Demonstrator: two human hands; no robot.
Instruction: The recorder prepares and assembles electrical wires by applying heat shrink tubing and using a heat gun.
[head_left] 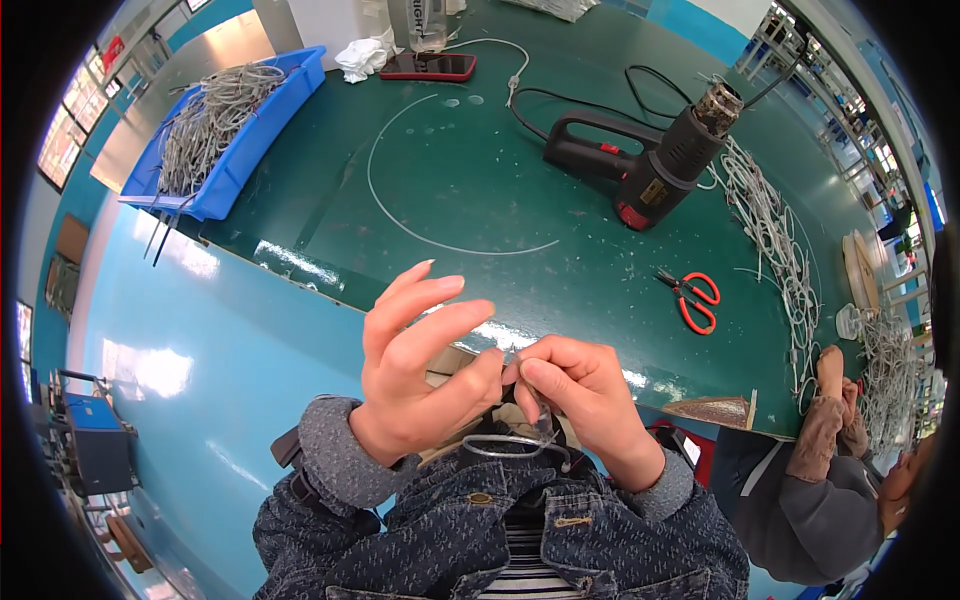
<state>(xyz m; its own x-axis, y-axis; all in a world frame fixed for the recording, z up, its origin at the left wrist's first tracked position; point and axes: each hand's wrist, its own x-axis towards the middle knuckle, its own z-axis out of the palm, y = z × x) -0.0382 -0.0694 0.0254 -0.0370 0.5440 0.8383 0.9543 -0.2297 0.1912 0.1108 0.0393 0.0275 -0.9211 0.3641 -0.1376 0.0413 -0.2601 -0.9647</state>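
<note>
Close in, just short of the worktop's [600,260] near edge: left hand [415,375] and right hand [580,400] pressed together, pinching a thin grey cable [515,445] whose loop hangs below them against the denim jacket. Left thumb and forefinger narrowed onto the cable end, the other left fingers [420,290] fanned wide and free; right fingers curled tight round the same end. Could slip: a grip this fine on so slim a cable, with the loop dangling unsupported and free to tug. Hard to tell exactly what sits between the fingertips.

Further onto the worktop, right of centre: red-handled scissors [690,298], blades closed. Beyond them a black heat gun [640,160] lying on its side, its cord trailing; possibly a burn or a scorched cable if still hot, with the pale cable heap [770,230] just beside its nozzle. A white wire arc [400,200] lying loose mid-worktop.

At the worktop's far left corner: a blue bin [275,130], heaped with grey cable pieces [205,125], some strands poking over its near rim and liable to spill.
</note>
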